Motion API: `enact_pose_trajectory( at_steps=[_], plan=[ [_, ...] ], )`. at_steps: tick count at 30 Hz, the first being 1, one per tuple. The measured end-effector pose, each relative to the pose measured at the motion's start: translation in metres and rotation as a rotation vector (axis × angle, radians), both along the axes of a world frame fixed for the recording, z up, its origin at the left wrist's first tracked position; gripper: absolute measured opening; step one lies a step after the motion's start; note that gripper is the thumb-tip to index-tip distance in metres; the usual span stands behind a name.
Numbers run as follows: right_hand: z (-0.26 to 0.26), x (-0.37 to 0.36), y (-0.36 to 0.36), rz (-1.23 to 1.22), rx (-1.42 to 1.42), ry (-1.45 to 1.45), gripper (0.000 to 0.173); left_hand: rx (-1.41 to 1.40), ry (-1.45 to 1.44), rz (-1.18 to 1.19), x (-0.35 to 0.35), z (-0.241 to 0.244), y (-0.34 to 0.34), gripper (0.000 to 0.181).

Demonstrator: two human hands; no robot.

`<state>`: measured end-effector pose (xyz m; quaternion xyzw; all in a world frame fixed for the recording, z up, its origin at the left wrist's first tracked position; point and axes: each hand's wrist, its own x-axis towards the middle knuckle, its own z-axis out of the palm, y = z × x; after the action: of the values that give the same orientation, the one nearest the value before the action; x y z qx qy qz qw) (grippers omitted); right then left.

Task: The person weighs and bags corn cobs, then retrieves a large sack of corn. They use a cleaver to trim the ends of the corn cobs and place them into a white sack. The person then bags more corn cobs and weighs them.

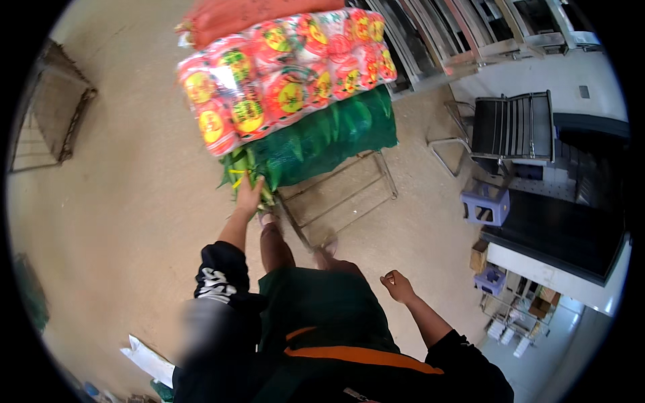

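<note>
My left hand (pixel 248 194) reaches to the tied end of a bundle of long green leafy vegetables (pixel 243 163), which has a yellow band; its fingers rest against the stalks, and whether they grip is not plain. Beside the bundle a green mesh sack (pixel 327 133) of produce lies on a metal-framed cart (pixel 342 201). A clear plastic pack of red and yellow printed packages (pixel 289 80) lies against the sack, and an orange-red sack (pixel 257 17) is beyond it. My right hand (pixel 398 286) hangs at my side with curled fingers and nothing visible in it.
A metal-framed cart or rack (pixel 55 111) stands at the left. At the right are a chair with a slatted black seat (pixel 514 128), a purple plastic stool (pixel 485 204) and a black-topped counter (pixel 554 231). Metal-framed windows (pixel 443 30) line the upper right. A white bag (pixel 148 360) lies at lower left.
</note>
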<state>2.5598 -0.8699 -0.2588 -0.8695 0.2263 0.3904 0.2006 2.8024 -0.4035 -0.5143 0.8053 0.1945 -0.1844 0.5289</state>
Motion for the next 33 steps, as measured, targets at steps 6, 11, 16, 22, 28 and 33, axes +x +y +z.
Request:
enact_pose_trajectory(
  at_steps=[6, 11, 16, 22, 28, 33],
  plan=[
    [-0.108, 0.075, -0.089, -0.034, -0.121, 0.075, 0.054, 0.451, -0.133, -0.123, 0.032, -0.061, -0.019, 0.081],
    [-0.282, 0.232, -0.209, 0.110, -0.200, -0.019, 0.069, 0.889, -0.069, -0.066, 0.054, -0.097, -0.017, 0.081],
    [-0.421, 0.423, -0.282, -0.238, -0.134, -0.655, 0.055, 0.956, 0.172, -0.103, 0.083, -0.084, -0.035, 0.077],
    [-0.508, 0.527, -0.301, -0.360, 0.171, -0.491, 0.075, 0.956, 0.014, -0.008, 0.071, -0.109, -0.033, 0.063],
    [-0.515, 0.516, -0.294, -0.523, 0.401, -0.523, 0.065, 1.042, -0.088, 0.034, 0.062, -0.128, -0.023, 0.066],
    [-0.409, 0.436, -0.264, -0.666, 0.470, -0.460, 0.059, 0.963, 0.086, 0.077, 0.072, -0.114, -0.037, 0.064]
  ],
)
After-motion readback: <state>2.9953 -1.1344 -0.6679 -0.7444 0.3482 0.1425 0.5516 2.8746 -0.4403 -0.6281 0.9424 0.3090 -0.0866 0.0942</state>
